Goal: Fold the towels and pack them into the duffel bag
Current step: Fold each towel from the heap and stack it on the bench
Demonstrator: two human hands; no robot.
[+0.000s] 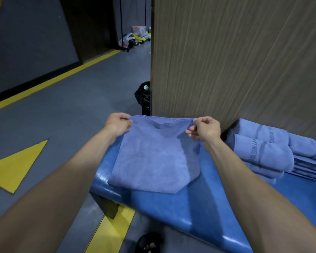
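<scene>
Head view: a glossy blue padded bench (pixel 199 203) stands on a grey floor (pixel 77 110) marked with yellow lines, against a wood-grain panel (pixel 244 61); the left hand (pixel 118 123) and right hand (pixel 204 128) each pinch a top corner of a blue towel (pixel 157 157), its lower edge resting on the bench; a stack of folded towels (pixel 266 152) sits at the bench's right; a black bag (pixel 143 97) stands beside the panel's edge; clutter lies far down the corridor.

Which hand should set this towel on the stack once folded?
Probably the right hand. It pinches the towel corner nearest the stack, which lies on the bench's right side; the left hand would have to cross over.
</scene>
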